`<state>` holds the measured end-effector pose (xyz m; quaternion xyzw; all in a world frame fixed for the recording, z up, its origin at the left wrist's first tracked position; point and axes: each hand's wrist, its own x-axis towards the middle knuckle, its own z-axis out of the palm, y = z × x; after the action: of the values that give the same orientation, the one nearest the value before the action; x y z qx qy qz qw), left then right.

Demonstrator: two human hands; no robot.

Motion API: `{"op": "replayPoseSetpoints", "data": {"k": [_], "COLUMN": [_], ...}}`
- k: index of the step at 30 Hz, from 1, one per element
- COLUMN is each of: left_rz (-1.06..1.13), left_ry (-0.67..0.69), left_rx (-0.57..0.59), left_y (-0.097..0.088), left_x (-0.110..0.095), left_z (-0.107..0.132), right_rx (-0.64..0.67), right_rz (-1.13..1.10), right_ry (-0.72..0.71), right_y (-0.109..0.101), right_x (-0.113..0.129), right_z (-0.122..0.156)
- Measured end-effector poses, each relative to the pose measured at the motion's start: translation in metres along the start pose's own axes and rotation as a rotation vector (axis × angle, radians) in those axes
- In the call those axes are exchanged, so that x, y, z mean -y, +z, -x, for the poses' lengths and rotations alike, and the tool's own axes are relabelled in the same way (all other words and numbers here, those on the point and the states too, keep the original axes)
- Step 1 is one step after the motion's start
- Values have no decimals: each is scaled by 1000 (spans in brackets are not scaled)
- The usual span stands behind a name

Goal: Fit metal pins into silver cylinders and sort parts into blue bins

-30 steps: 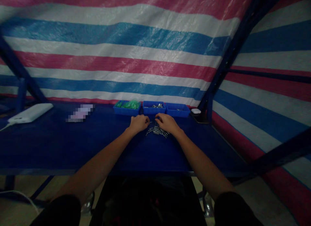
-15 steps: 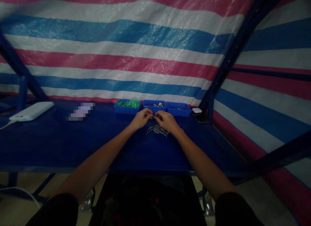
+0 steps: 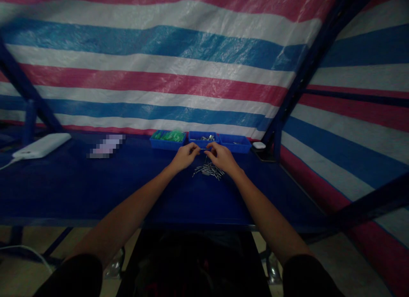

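Observation:
Between my two hands runs a thin metal rod [image 3: 205,149], held level just in front of the bins. My left hand [image 3: 186,155] pinches its left end, and my right hand [image 3: 223,157] has thumb and forefinger closed at its right end. Beneath them on the blue table lies a pile of thin metal rods [image 3: 208,170], several of them crossing each other. Behind the hands stands a blue bin [image 3: 194,140] with small metal parts inside. The rod's exact kind is too small to make out.
A blue bin of green pieces [image 3: 168,136] stands left, another blue bin [image 3: 235,148] right. Farther right, a white case [image 3: 258,145] rests on a dark flat object. A white power bank-like block [image 3: 42,146] with a cable and a blurred flat item [image 3: 108,146] lie left on the table [image 3: 96,190].
My right hand has shifted slightly right and up, away from my left, so more of the thin rod shows between them. My left hand stays in place.

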<state>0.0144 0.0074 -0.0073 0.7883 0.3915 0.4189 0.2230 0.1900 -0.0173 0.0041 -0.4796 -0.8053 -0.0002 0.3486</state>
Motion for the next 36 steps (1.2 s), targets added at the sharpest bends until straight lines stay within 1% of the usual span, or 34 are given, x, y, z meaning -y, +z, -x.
{"op": "replayPoseSetpoints", "data": {"k": [2,8,16,24,31,36], "left_rz": [16,231,346,338,319,294], "left_ry": [-14,-4,-110,-102,-75,-40], "left_rx": [0,-1,-67,-64,-43,-54], "left_y": [1,4,5,2,1,2], "left_x": [0,-3,-3,-8,-4,-4], "left_z": [0,-2,-6,-5,-6,-6], "right_rx": [-2,-7,-15,-60,-77,-79], "right_rz": [6,-14,-73,-21,74,118], "right_ry": [-10,-4,18,-11,-42,-41], "right_y": [0,1,4,2,-2,-3], "right_x": [1,3,6,10,17,17], "right_z": [0,-1,0,1,1,1]}}
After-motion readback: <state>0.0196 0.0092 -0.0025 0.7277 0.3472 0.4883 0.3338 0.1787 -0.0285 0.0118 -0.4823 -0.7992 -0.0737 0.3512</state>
